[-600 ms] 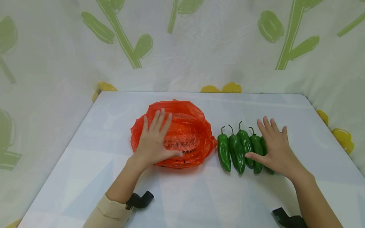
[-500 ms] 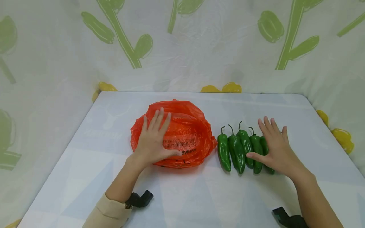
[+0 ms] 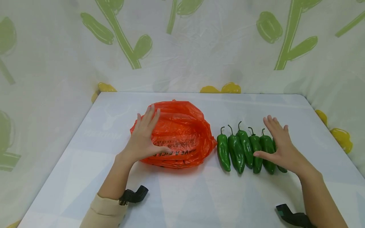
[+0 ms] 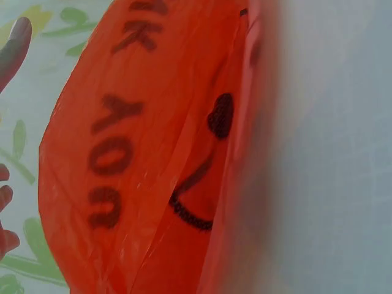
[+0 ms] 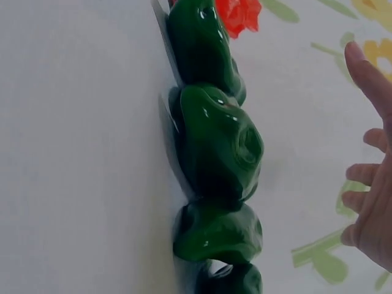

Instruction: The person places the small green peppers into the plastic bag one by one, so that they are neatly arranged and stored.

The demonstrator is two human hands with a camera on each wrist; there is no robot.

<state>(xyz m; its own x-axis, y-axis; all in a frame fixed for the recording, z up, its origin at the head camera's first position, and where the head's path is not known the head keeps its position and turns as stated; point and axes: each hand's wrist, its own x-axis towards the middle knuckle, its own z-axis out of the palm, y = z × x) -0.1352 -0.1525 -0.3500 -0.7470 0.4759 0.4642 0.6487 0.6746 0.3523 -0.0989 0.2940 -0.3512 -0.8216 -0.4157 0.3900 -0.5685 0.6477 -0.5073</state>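
An orange-red plastic bag (image 3: 182, 126) with black print lies spread on the table, its mouth opened toward the top. My left hand (image 3: 142, 137) hovers over the bag's left side, fingers spread and holding nothing. Close up in the left wrist view, the bag (image 4: 116, 141) shows dark lettering, with fingertips at the left edge. Right of the bag, several green peppers (image 3: 236, 153) lie side by side, stems pointing away. My right hand (image 3: 280, 152) is held above the rightmost peppers, thumb out, partly hiding them. The right wrist view shows the peppers (image 5: 217, 147) apart from the fingers.
The pale table (image 3: 182, 199) has its far edge against a wall cloth (image 3: 182, 57) printed with green plants and yellow flowers. A black wrist camera mount (image 3: 134, 193) sits on the left wrist and another mount (image 3: 293, 216) on the right.
My left hand has shifted left over the bag, uncovering more of its print. My right hand has moved slightly right, showing more peppers. The bag and peppers stay in place.
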